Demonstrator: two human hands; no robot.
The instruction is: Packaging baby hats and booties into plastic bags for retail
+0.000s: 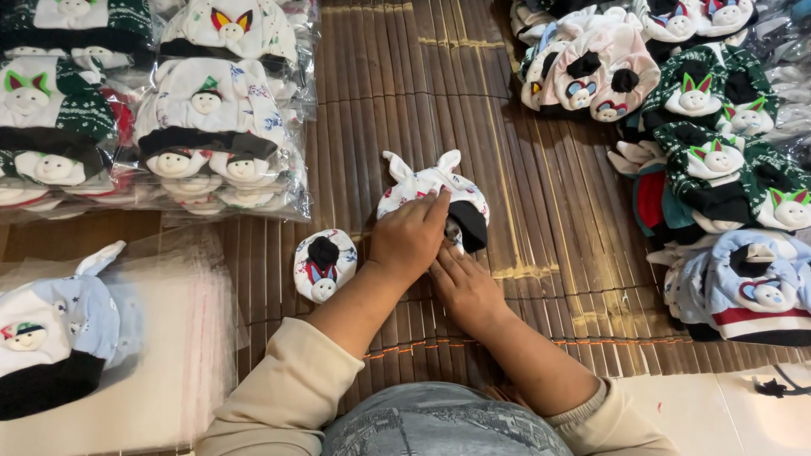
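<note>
two hands on one item from where i'm watching: a small white printed fabric baby hat with two knotted ears and a black cuff (427, 192) lying flat on the brown slatted bamboo mat (405, 93). its long axis runs up-left to down-right, ears pointing away from the person, cuff toward the lower right. the left hand (410, 239) sits just below it, fingers together and stretched flat, tips pressing on the hat's middle, not clamped round anything. the right hand (463, 287) comes in from below and is nearest the cuff end; its fingers are loosely curled and touch the cuff edge, but i can't tell if they actually pinch it. just left of the left wrist lies a matching folded white piece with a black centre and a little face (324, 264), apart from both hands. bagged stacks of similar hats (224, 127) sit far left.
</note>
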